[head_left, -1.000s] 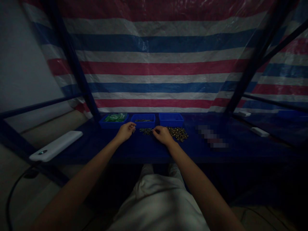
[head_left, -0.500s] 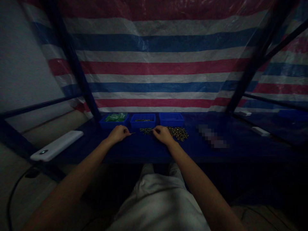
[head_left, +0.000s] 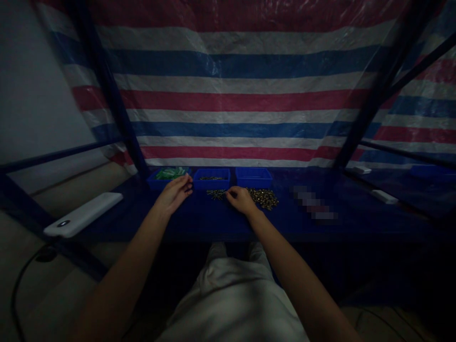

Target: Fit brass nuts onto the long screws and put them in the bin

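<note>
My left hand (head_left: 175, 194) is raised in front of the left and middle trays, its fingers stretched and slightly apart, with nothing visible in them. My right hand (head_left: 241, 198) rests at the right end of a small pile of thin screws (head_left: 214, 194). Its thumb and forefinger are pinched together, and what they hold, if anything, is too small to make out. Close by on the right lies a heap of small brass-coloured metal parts (head_left: 265, 198), partly behind that hand. More thin screws (head_left: 213, 178) lie in the middle blue tray (head_left: 212, 185).
The left blue tray (head_left: 153, 183) holds green packets (head_left: 171, 173); another blue tray (head_left: 254, 182) stands at the right. A long white device (head_left: 85, 214) lies on the blue table (head_left: 206, 223) at left. Blue frame posts (head_left: 121, 109) flank a striped sheet (head_left: 228, 99) behind.
My left hand has risen toward the trays and its fingers have opened; the thin screw it held no longer shows. My right hand has stayed at the screw pile.
</note>
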Motion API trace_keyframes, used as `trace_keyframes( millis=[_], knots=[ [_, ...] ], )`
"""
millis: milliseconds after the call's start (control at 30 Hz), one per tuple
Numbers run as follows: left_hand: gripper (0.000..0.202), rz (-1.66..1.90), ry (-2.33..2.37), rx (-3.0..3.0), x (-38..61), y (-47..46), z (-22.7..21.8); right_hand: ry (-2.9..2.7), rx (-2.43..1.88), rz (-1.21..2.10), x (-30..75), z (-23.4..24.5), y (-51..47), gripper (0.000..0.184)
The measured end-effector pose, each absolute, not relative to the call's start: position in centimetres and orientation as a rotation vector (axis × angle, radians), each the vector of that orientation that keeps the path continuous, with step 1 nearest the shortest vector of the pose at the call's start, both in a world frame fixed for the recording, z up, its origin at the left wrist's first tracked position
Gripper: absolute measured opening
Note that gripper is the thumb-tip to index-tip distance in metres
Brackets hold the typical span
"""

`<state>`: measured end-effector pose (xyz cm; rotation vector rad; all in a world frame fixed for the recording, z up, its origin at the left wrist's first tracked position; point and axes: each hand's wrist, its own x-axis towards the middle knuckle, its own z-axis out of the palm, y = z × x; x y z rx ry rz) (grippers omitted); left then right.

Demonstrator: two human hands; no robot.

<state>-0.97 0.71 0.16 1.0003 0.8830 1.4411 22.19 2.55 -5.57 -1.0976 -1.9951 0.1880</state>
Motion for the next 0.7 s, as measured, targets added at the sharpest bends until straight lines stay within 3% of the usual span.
trace_keyframes(
  millis=[133,233,700],
  knots=[
    [0.021,1.563,0.369,0.907,-0.7,-1.1,-0.6,-1.997,-1.089,0.187,22.2,-5.6,2.6,0.015],
    [0.023,1.538,0.281,0.904,-0.2,-1.7,-0.9,-1.996,-1.084,0.187,22.2,-5.5,2.5,0.016],
    [0.017,1.48,1.172,0.989,2.2,4.7,-0.6,-2.001,-1.097,0.181,22.1,-5.6,2.5,0.017]
  ],
)
